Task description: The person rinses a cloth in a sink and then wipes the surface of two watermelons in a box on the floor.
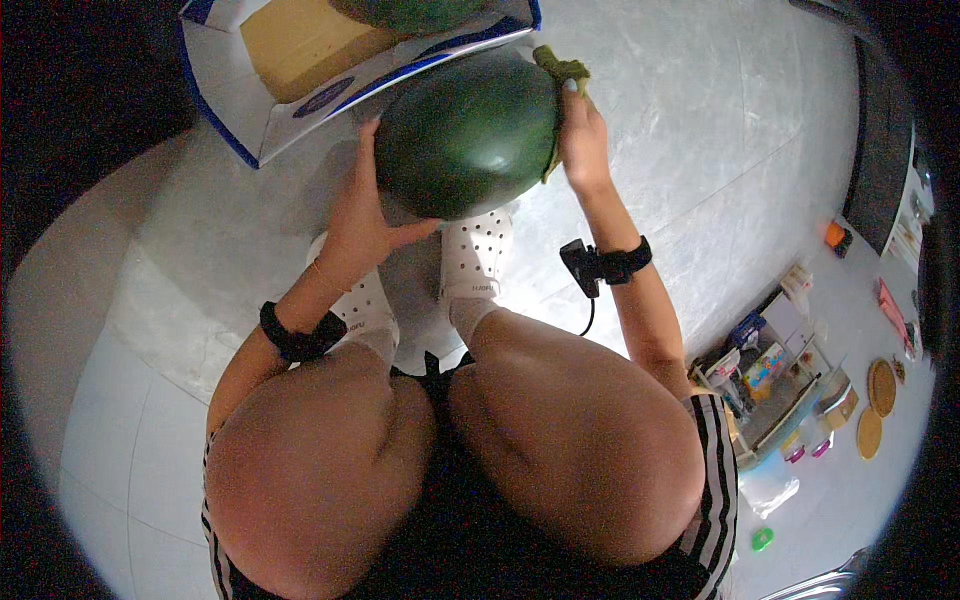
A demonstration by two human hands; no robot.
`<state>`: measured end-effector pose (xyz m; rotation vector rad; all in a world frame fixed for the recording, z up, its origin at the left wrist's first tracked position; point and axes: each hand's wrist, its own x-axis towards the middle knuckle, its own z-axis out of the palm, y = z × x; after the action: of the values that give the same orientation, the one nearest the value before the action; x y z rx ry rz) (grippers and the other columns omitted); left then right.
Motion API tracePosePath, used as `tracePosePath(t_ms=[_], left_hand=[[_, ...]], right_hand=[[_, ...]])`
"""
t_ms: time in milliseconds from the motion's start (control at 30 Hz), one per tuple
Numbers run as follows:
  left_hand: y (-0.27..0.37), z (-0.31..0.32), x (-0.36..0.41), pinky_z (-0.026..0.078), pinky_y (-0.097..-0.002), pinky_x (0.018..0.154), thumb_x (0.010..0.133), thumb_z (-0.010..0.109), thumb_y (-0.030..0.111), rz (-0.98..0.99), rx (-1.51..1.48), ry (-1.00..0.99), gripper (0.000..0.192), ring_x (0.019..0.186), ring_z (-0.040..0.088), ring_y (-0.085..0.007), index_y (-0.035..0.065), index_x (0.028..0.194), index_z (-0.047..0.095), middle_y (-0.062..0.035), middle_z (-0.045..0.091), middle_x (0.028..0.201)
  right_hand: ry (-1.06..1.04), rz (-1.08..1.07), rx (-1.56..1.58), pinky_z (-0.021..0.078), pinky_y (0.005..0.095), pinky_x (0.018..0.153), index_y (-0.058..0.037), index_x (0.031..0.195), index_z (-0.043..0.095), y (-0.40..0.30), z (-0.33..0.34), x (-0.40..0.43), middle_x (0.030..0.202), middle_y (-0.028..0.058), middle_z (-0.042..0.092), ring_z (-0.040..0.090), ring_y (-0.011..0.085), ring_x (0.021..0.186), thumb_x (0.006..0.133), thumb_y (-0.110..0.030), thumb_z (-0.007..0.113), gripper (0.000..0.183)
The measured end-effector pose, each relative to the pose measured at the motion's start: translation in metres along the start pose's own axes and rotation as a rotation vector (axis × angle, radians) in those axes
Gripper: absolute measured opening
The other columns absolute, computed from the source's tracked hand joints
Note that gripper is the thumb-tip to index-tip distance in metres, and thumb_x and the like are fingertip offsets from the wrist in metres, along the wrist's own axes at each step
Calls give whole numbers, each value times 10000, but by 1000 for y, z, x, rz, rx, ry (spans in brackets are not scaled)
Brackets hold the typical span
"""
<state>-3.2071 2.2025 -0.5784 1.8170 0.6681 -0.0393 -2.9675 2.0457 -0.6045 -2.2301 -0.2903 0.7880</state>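
Observation:
Between my two hands, above the floor and my white clogs, is a large dark green winter melon or similar gourd (472, 135), with a thick stem (562, 67) at its right end. My left hand (360, 210) cups its left end, fingers along the side and thumb under the near edge. On the stem end rests my right hand (585, 142), its thumb by the stem; its other fingers are mostly hidden. Just beyond the fruit stands an open white and blue box (285, 127), holding a yellowish block-like thing (300, 52) and another dark green fruit (412, 11), cut off by the frame's top.
My knees rise close below my hands, and white perforated clogs (476, 251) stand on the grey tiled floor (675, 112). A shelf with assorted goods (780, 375) is at the right, near round woven mats (881, 386). A black strap-on device (600, 264) with a cable sits on my right wrist.

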Motion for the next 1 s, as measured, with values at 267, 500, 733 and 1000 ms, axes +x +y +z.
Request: tracePosePath(t_ms=[267, 500, 733, 1000], left_hand=[[-11, 17, -4, 280, -429, 1145, 574, 901, 209, 15, -142, -1, 1264, 1345, 372, -404, 73, 1506, 59, -262, 350, 1448], [-5, 17, -1, 239, -429, 1166, 566, 917, 249, 223, 37, -42, 1278, 1362, 341, -390, 63, 1511, 75, -273, 330, 1456], [6, 18, -5, 266, -426, 1153, 561, 927, 266, 21, -11, 12, 1323, 1360, 346, -394, 31, 1502, 28, -276, 305, 1465], [2, 12, -4, 302, -430, 1130, 588, 907, 290, 25, 70, -29, 1269, 1335, 366, -430, 23, 1495, 61, -308, 317, 1448]], right_hand=[[-320, -1011, -736, 272, 572, 1076, -97, 1256, 579, -60, 19, -84, 1431, 90, 461, 373, 363, 1338, 795, -408, 629, 558], [-337, -1021, -738, 258, 557, 1101, -100, 1317, 540, -59, 6, -77, 1423, 111, 467, 376, 318, 1349, 847, -438, 582, 581], [-37, -1, -122, 470, 452, 873, 46, 1239, 514, 14, -16, -35, 1092, 288, 624, 595, 453, 1003, 992, -257, 335, 430], [-126, -869, -692, 367, 524, 974, -16, 1060, 620, -69, 23, -70, 1059, 156, 570, 500, 342, 1171, 789, -246, 615, 355]])
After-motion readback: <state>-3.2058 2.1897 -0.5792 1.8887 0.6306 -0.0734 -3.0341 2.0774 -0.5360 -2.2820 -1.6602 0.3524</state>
